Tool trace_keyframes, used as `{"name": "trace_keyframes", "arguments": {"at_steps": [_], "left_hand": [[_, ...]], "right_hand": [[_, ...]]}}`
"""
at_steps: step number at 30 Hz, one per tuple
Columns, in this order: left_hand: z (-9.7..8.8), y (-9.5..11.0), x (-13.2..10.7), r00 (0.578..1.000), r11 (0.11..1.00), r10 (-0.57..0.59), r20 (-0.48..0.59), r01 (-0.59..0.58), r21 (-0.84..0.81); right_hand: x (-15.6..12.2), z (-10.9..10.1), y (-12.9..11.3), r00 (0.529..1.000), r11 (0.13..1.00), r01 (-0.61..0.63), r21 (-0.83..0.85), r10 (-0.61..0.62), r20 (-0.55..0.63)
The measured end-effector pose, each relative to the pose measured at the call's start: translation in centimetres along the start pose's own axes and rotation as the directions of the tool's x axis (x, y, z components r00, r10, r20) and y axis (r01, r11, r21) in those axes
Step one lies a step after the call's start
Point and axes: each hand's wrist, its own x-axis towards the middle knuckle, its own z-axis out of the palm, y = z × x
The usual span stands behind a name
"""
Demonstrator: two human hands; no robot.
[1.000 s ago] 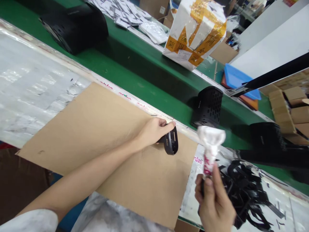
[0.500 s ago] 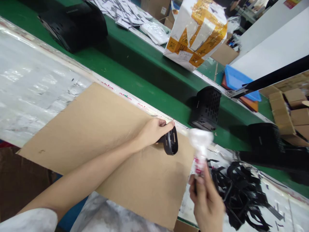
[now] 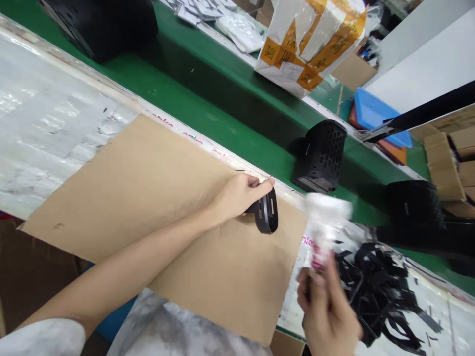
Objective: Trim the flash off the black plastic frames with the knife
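My left hand point(image 3: 247, 193) is closed around a black plastic part point(image 3: 267, 212) and holds it over the cardboard sheet point(image 3: 148, 198). The part's rounded, slotted end sticks out past the thumb; its other end is hidden under the hand. To the right, my right hand point(image 3: 328, 316) grips a white mallet point(image 3: 326, 212) by its handle. The mallet's head is up and blurred by motion, apart from the black part. Red marks show on its white neck.
Tangled black strips point(image 3: 386, 291) lie at the right of the bench. Beyond it runs a green belt point(image 3: 208, 113) carrying black housings point(image 3: 322, 155). A taped white box point(image 3: 293, 54) stands behind, near a blue tray point(image 3: 378, 113). A black bar point(image 3: 426, 109) crosses the right side.
The mallet and my right hand have shifted right, away from the black part. My left hand keeps its hold on the part. The view has tipped slightly.
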Motion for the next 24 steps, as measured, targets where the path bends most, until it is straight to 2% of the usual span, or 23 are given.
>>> {"name": "trace_keyframes", "arguments": {"at_steps": [2, 3, 4, 6, 8, 10, 12, 13, 14, 15, 16, 17, 19, 21, 24], "left_hand": [[0.1, 0.0, 0.0, 0.999, 0.999, 0.034, -0.017, -0.034, 0.023], [0.1, 0.0, -0.1, 0.998, 0.998, 0.049, -0.027, -0.048, 0.033], [0.1, 0.0, -0.1, 0.998, 0.998, 0.056, -0.035, -0.055, 0.039], [0.0, -0.1, -0.1, 0.998, 0.999, 0.039, -0.04, -0.038, 0.031], [-0.1, -0.3, -0.1, 1.0, 1.0, 0.0, -0.028, 0.0, 0.004], [-0.1, -0.3, 0.0, 0.999, 0.999, -0.032, -0.016, 0.032, -0.012], [-0.1, -0.1, 0.0, 0.999, 0.999, -0.045, -0.015, 0.045, -0.01], [0.0, 0.0, 0.0, 0.999, 0.999, -0.045, -0.019, 0.045, -0.003], [0.0, 0.1, 0.0, 0.999, 0.999, -0.039, -0.025, 0.039, 0.007], [0.1, 0.2, 0.0, 0.999, 0.999, -0.029, -0.03, 0.029, 0.02], [0.1, 0.3, -0.1, 0.999, 0.999, -0.016, -0.037, 0.018, 0.034], [0.2, 0.3, -0.1, 0.999, 0.999, -0.001, -0.043, 0.003, 0.049], [0.2, 0.3, -0.3, 0.998, 0.997, 0.031, -0.054, -0.028, 0.072], [0.1, 0.2, -0.4, 0.996, 0.996, 0.056, -0.067, -0.051, 0.074], [-0.1, 0.0, -0.3, 0.996, 0.998, 0.054, -0.073, -0.051, 0.048]], "right_hand": [[0.2, 0.0, 1.2, 0.963, 0.99, -0.104, -0.098, 0.125, 0.237], [0.3, -0.2, 1.6, 0.938, 0.981, -0.148, -0.128, 0.18, 0.296], [0.4, -0.5, 1.7, 0.927, 0.974, -0.186, -0.128, 0.217, 0.305], [0.4, -1.1, 1.0, 0.942, 0.967, -0.248, -0.062, 0.256, 0.216], [0.2, -1.5, -0.4, 0.968, 0.969, -0.244, 0.031, 0.242, 0.063], [-0.2, -1.3, -1.9, 0.981, 0.988, -0.141, 0.07, 0.149, -0.124], [-0.6, -0.6, -2.7, 0.958, 0.999, 0.008, 0.038, 0.004, -0.288], [-0.8, -0.2, -2.6, 0.942, 0.998, 0.06, 0.018, -0.051, -0.331], [-1.0, 0.2, -2.2, 0.944, 0.997, 0.076, 0.009, -0.069, -0.323], [-1.2, 0.5, -1.5, 0.964, 0.999, 0.047, -0.003, -0.046, -0.261], [-1.4, 0.7, -0.7, 0.993, 1.0, -0.021, -0.022, 0.018, -0.12], [-1.5, 0.8, 0.2, 0.993, 0.993, -0.104, -0.058, 0.107, 0.056], [-1.8, 0.8, 1.4, 0.931, 0.965, -0.243, -0.102, 0.261, 0.256], [-1.9, 0.6, 1.7, 0.912, 0.942, -0.33, -0.057, 0.333, 0.238], [-1.9, 0.2, 0.5, 0.937, 0.934, -0.344, 0.093, 0.336, 0.094]]}}
